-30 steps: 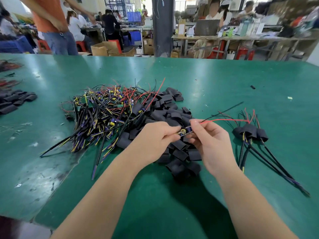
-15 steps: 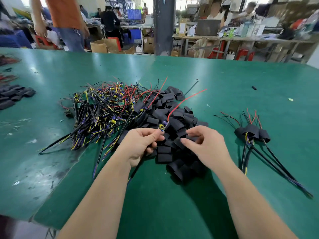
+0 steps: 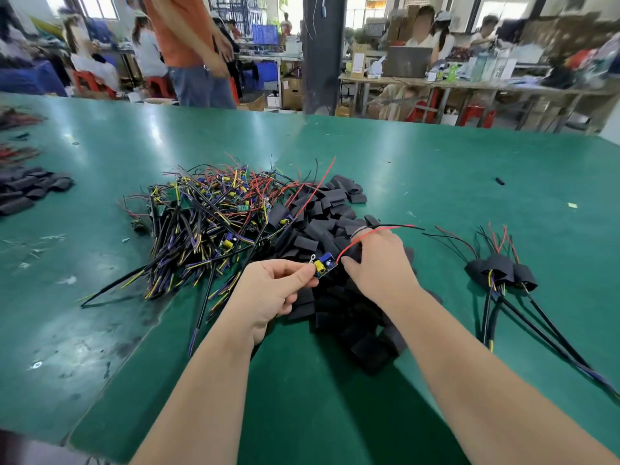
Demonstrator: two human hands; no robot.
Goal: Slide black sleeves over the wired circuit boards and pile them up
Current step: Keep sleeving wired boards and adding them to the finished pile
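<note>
Circuit board (image 3: 324, 265) pinched in left hand (image 3: 273, 293) fingers — right hand (image 3: 377, 263) fingers reach among black sleeves (image 3: 352, 307), grip unclear.

The green table (image 3: 436, 169) is bare at twelve o'clock and six. The tangled wire pile (image 3: 208, 223) blocks ten o'clock, black sleeves (image 3: 339, 297) fill the middle, and finished pieces (image 3: 500, 273) lie at three.

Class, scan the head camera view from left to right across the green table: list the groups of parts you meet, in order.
Small heap of black sleeves at the left edge → pile of bare wired circuit boards → big pile of loose black sleeves → cluster of finished sleeved boards, all on the green table.
</note>
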